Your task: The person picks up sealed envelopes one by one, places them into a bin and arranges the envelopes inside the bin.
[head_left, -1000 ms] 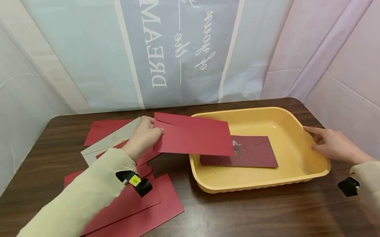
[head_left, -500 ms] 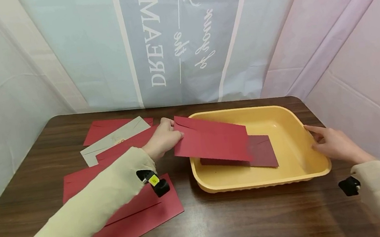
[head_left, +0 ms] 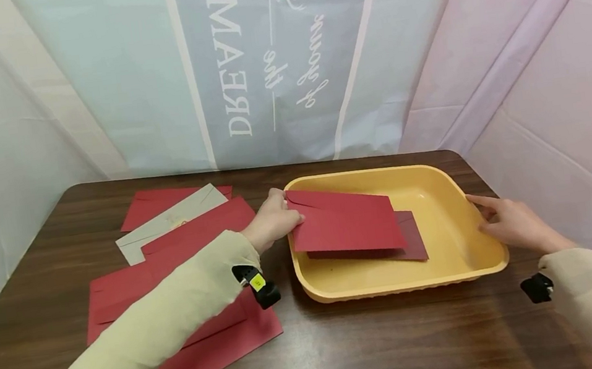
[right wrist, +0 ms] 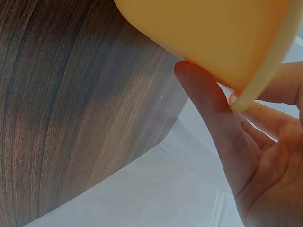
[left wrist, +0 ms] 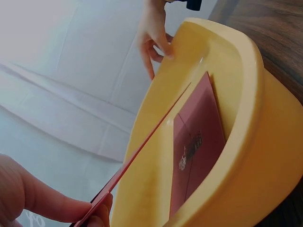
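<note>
My left hand point(head_left: 274, 218) pinches the left end of a red envelope point(head_left: 345, 218) between thumb and fingers. The envelope is tilted over the left part of a yellow plastic tray point(head_left: 448, 214). In the left wrist view it shows almost edge-on, apart from the maroon envelope point(left wrist: 199, 142) that lies in the tray with a printed mark on it. At the tray's right end, my right hand point(head_left: 514, 224) holds the rim. The right wrist view has its fingers point(right wrist: 203, 90) on both sides of the tray wall.
Several red envelopes point(head_left: 207, 361) lie overlapping on the left of the dark wooden table point(head_left: 373, 342). Among them is a pale grey envelope point(head_left: 166, 220). A lettered curtain point(head_left: 281, 74) hangs behind the table's far edge.
My left hand has carried the red envelope rightward and lower over the tray, covering more of the maroon one. The right hand has stayed on the rim.
</note>
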Demonstrator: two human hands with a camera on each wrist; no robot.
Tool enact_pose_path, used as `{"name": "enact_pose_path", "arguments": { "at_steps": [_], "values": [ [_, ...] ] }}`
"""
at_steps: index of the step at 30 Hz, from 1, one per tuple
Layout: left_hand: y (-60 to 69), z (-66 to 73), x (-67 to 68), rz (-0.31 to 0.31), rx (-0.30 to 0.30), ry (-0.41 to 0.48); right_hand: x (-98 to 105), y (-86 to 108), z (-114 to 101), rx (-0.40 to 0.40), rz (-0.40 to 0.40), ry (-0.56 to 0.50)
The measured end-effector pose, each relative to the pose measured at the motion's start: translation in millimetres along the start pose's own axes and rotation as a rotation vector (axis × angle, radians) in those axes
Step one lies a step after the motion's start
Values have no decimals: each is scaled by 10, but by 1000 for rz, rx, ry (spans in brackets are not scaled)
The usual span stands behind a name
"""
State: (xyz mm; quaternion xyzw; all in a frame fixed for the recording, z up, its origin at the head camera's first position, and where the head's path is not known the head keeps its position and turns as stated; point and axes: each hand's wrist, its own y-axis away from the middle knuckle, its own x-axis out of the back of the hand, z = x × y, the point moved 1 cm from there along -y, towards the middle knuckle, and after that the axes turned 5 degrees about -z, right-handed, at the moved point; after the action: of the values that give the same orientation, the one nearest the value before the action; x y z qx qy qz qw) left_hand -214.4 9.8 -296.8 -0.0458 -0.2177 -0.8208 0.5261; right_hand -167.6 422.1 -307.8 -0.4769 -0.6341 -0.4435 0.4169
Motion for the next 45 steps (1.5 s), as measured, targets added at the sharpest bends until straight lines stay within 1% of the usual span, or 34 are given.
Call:
{"name": "enact_pose_path", "arguments": {
  "at_steps": [8,14,17,20,26,29,32,37,39,45],
  "values": [
    [-49,96,-91,-41,-17,-56,10,-15,-3,-11,-5,-10],
    [-82,167,-198,-33,-45,-107,17,-24,1,-10,-4,-4],
    [-115,202,-255,-40,-55,-125,22,-25,2,-11,-2,-6],
    [-154,220,-309,-49,-44,-142,27,-23,4,-7,-1,-6],
    [-215,223,-384,-24,-16,-176,21,-18,-6,-7,-9,-15],
    [-223,218,-399,-26,-13,-173,17,-14,-10,-12,-13,-21],
    [-228,220,-388,-41,-20,-195,13,-11,-12,-16,-13,-24],
    [-256,231,-352,-53,-23,-287,10,-5,-6,-15,-16,-30],
    [-272,234,-339,-52,-13,-334,17,-4,-9,-14,-17,-29],
    [-321,243,-324,-65,34,-423,28,-5,-20,-16,-15,-20]
  ]
}}
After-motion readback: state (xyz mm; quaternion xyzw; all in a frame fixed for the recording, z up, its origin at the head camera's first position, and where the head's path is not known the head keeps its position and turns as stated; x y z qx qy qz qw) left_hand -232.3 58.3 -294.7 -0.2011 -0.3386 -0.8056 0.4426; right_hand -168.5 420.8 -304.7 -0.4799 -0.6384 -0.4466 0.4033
